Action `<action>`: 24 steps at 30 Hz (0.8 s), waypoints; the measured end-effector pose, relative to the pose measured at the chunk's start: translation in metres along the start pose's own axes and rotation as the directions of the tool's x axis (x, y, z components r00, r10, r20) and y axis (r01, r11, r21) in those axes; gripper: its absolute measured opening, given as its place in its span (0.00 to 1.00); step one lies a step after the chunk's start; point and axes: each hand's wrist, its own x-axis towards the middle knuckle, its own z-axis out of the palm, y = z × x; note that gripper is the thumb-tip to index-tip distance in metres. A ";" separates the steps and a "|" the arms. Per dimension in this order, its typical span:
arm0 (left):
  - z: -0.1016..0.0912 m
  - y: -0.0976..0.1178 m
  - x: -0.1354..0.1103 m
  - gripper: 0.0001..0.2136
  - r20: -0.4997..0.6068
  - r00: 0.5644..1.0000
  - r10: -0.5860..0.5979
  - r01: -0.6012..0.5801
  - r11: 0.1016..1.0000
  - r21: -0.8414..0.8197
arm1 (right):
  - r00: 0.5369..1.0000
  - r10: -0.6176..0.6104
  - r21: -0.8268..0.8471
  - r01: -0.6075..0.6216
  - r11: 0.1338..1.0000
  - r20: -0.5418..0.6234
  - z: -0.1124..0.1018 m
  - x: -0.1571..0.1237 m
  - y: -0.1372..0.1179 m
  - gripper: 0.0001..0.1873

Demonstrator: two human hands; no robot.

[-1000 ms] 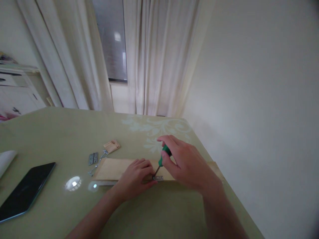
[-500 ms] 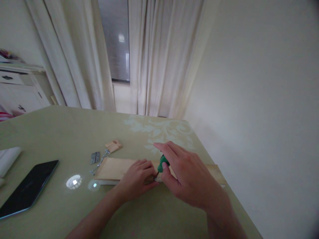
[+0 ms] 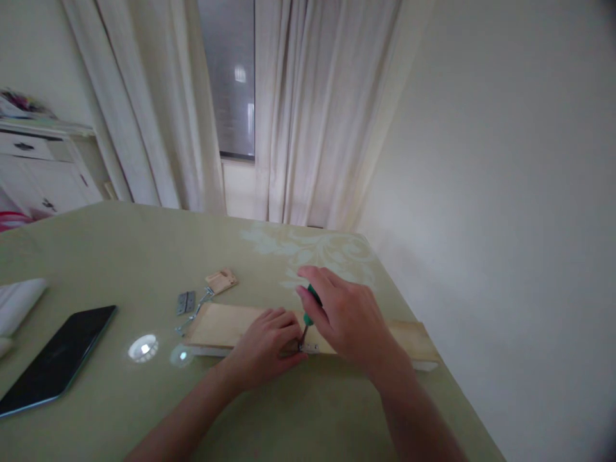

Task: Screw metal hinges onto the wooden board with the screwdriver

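A pale wooden board [image 3: 224,324] lies lengthwise on the table, its middle partly covered by my hands. My left hand [image 3: 269,337] grips the board, fingers curled on top and thumb along the near edge. Beside that thumb, a small metal hinge [image 3: 312,348] sits at the board's near edge; its left part is hidden. My right hand [image 3: 349,314] is closed around the green handle of a screwdriver [image 3: 308,319]. The screwdriver leans slightly, its tip down at the hinge. Whether the wood is one piece or two under my hands, I cannot tell.
Left of the board lie a loose grey hinge [image 3: 185,303], several screws [image 3: 201,304] and a small wooden piece [image 3: 222,280]. A dark tablet [image 3: 58,359] and a white object [image 3: 22,305] lie farther left. The wall [image 3: 505,256] borders the right side.
My right hand has turned and risen slightly around the screwdriver, which now stands steeper and uncovers more of the hinge. My left hand stays in place. The view has shifted a little.
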 end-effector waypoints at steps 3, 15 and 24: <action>-0.002 0.001 0.001 0.09 0.020 1.000 -0.021 0.021 1.000 0.007 | 0.998 0.062 -0.068 -0.061 0.996 0.025 -0.002 0.001 -0.001 0.21; 0.001 0.000 0.000 0.08 -0.001 1.000 -0.004 0.004 1.000 0.007 | 0.999 -0.002 -0.013 0.003 1.000 0.041 -0.002 -0.003 -0.002 0.21; 0.001 0.000 0.000 0.06 0.006 1.000 0.006 -0.006 1.000 -0.014 | 0.991 -0.117 0.197 0.101 0.975 0.067 -0.017 -0.015 0.003 0.29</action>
